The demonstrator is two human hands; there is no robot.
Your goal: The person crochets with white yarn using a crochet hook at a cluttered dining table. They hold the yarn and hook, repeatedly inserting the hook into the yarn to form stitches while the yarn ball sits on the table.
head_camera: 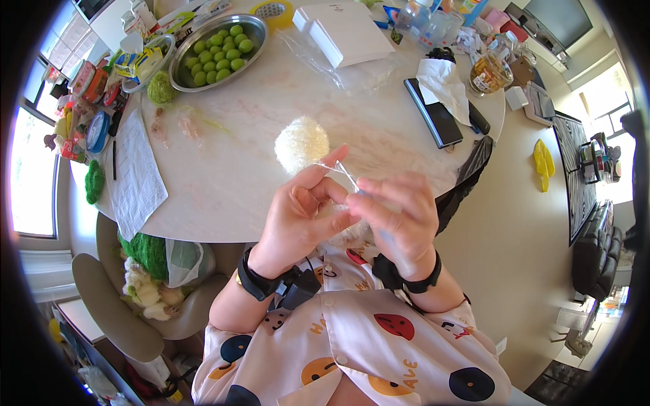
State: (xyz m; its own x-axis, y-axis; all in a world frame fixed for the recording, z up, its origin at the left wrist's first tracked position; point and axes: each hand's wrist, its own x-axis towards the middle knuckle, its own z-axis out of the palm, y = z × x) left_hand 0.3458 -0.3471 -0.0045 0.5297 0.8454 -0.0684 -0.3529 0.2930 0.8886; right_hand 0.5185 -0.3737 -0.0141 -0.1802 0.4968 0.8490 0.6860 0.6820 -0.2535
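My left hand is raised over the table's near edge, with white yarn running over its lifted index finger. Its thumb and middle finger pinch near a pale, fuzzy piece of yarn work, which is partly hidden behind the hands. In my right hand, somewhat blurred, is a thin metal crochet hook with a bluish handle. The hook's tip meets the strand beside my left index finger. Just beyond my left hand, a fluffy ball of white yarn rests on the marble-look table.
Further back are a steel bowl of green balls or fruit, a white box and a dark phone partly under tissue. A green yarn ball and a white cloth lie left. A chair holds more yarn.
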